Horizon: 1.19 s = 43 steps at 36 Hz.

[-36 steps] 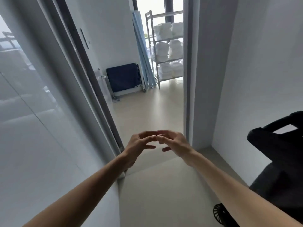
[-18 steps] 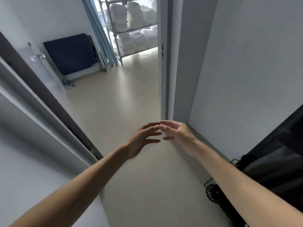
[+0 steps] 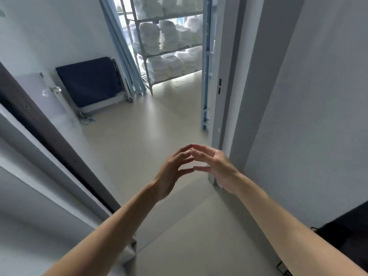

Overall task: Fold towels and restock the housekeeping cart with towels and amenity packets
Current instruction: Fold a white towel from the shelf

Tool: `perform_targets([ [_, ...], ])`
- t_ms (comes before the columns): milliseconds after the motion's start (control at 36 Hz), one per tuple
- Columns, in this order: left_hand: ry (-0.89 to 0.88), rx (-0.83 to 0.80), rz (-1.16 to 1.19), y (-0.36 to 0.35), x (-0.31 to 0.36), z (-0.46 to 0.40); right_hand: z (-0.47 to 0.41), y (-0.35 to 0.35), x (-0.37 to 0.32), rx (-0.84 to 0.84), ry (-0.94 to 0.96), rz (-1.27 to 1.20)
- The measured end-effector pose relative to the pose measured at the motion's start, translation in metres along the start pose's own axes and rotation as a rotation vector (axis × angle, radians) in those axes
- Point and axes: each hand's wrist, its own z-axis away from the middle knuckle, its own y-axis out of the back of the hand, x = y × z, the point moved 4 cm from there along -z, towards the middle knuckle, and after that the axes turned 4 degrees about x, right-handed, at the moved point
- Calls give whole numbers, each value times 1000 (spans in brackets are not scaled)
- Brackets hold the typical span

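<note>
Meeting at fingertips mid-frame, left hand (image 3: 171,172) and right hand (image 3: 216,166) hold nothing, fingers loose. Towels (image 3: 169,38) fill rack (image 3: 146,66), top centre.

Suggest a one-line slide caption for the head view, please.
Empty hands, left hand and right hand, fingertips meeting, before a doorway facing a towel rack.

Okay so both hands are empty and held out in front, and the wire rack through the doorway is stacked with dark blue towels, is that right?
Not quite. In the head view the towels on the wire rack are white. The left hand and right hand are indeed empty.
</note>
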Motion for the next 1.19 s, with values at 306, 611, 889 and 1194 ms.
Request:
perform_targets([
  [306,-78,391,9,118,44,-131,-197,-72,-22,-121,32,-192],
  [611,-202,792,170,232,91,-224,-365,-58,-50,10,-65,-491],
  [889,-231,799,235,282,90,-359,-496,-59,-36,83,-127,-525],
  [1194,-203,802,479,416,99,-562,-721,-76,-62,137,-131,-553],
])
